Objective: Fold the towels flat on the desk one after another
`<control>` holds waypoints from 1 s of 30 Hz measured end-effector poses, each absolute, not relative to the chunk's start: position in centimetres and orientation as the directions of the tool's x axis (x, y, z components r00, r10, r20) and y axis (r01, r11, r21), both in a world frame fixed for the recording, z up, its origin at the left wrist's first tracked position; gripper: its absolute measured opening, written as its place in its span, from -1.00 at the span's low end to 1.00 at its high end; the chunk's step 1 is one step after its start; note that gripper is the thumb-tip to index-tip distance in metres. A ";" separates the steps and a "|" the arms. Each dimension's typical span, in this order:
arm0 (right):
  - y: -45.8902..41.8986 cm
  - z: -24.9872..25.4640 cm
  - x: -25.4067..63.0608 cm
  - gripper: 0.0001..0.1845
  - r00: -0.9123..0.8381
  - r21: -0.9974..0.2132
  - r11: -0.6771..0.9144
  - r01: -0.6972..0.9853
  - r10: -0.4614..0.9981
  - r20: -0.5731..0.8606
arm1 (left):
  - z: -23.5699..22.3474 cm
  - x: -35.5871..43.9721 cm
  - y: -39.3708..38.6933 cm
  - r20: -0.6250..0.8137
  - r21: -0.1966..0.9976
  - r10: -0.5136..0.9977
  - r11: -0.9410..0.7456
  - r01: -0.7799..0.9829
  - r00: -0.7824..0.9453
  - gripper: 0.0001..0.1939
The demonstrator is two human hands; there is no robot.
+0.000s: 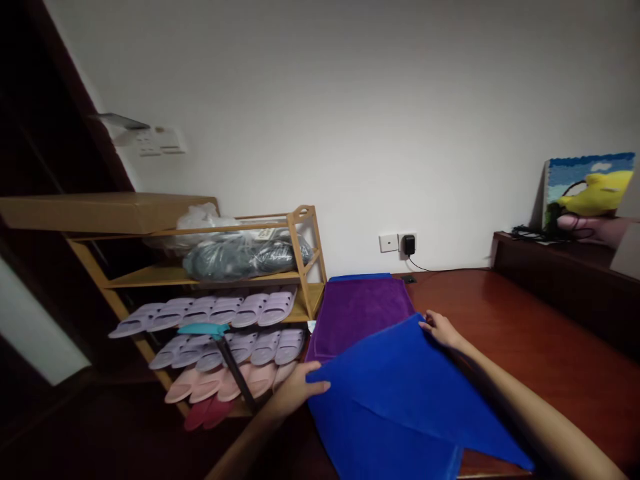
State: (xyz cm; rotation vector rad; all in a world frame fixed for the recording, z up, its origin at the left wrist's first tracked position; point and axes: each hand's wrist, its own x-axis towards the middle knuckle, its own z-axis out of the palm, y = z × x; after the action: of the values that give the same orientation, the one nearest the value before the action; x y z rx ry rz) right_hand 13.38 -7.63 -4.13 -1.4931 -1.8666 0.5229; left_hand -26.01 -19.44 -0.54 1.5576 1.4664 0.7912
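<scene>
A bright blue cloth (395,393) is stretched between my two hands, its far edge raised and its near part hanging toward the bottom of the view. My left hand (300,387) pinches its left corner between thumb and fingers. At the far right corner, my right hand (440,328) grips the edge. Beyond it a purple cloth (367,310) lies flat on the reddish-brown wooden surface (480,313), partly covered by the blue one. A strip of another blue cloth (360,275) shows behind the purple one.
A wooden shoe rack (300,267) with rows of slippers (235,307) stands at left, a cardboard box (115,210) on top. A turquoise-topped handle (204,329) rises before it. A black plug (409,245) sits in the wall. A raised ledge (555,273) runs along the right.
</scene>
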 end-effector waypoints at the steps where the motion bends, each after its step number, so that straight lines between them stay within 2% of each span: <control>1: -7.7 -4.3 13.5 -0.81 -0.105 -0.675 0.270 0.687 0.956 0.275 | -0.2 -26.1 -19.0 -0.098 0.910 0.989 0.042 0.413 0.114 -0.56; 3: -7.5 -4.4 13.6 -0.79 -0.100 -0.662 0.289 0.691 0.946 0.308 | 0.4 -26.1 -17.8 -0.089 0.932 0.989 0.040 0.359 0.121 -0.57; 6: -6.8 -4.3 13.7 -0.73 -0.080 -0.643 0.291 0.708 0.938 0.337 | 1.4 -25.6 -15.0 0.003 0.919 0.994 -0.046 0.392 0.110 -0.60; 12: -5.5 -4.2 13.7 -0.66 0.012 -0.628 0.184 0.756 0.956 0.294 | 2.3 -23.8 -10.3 0.263 0.823 0.961 -0.176 0.541 -0.087 -0.59; 15: -6.7 -3.9 13.5 -0.53 0.041 -0.615 0.149 0.775 0.958 0.284 | 1.2 -22.7 -12.7 0.411 0.706 0.910 -0.285 0.648 -0.047 -0.56; 16: -7.5 -3.8 13.4 -0.47 0.027 -0.604 0.160 0.781 0.957 0.288 | 0.6 -22.3 -14.3 0.457 0.599 0.887 -0.355 0.717 0.058 -0.57; 18: -9.1 -3.7 13.1 -0.38 -0.079 -0.565 0.228 0.793 0.958 0.275 | -0.8 -21.6 -18.0 0.409 0.416 0.871 -0.445 0.793 0.273 -0.53; 21: -11.3 -3.8 12.8 -0.31 -0.304 -0.493 0.328 0.805 0.944 0.133 | -2.2 -20.7 -23.0 0.247 0.271 0.800 -0.599 0.754 0.547 -0.30; 24: -12.2 -4.1 13.0 -0.26 -0.385 -0.415 0.361 0.835 0.923 0.027 | -2.0 -20.6 -25.2 0.119 0.233 0.729 -0.680 0.695 0.674 -0.24; 30: -12.0 -4.3 13.4 -0.26 -0.399 -0.351 0.392 0.851 0.915 0.054 | 0.3 -22.9 -25.9 0.034 0.277 0.707 -0.686 0.673 0.707 -0.33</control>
State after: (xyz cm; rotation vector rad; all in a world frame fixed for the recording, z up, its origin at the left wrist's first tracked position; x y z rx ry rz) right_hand 13.38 -11.99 -4.29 -1.5630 -2.4124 0.3938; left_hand -22.88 -25.94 0.28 2.6707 1.0989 0.2016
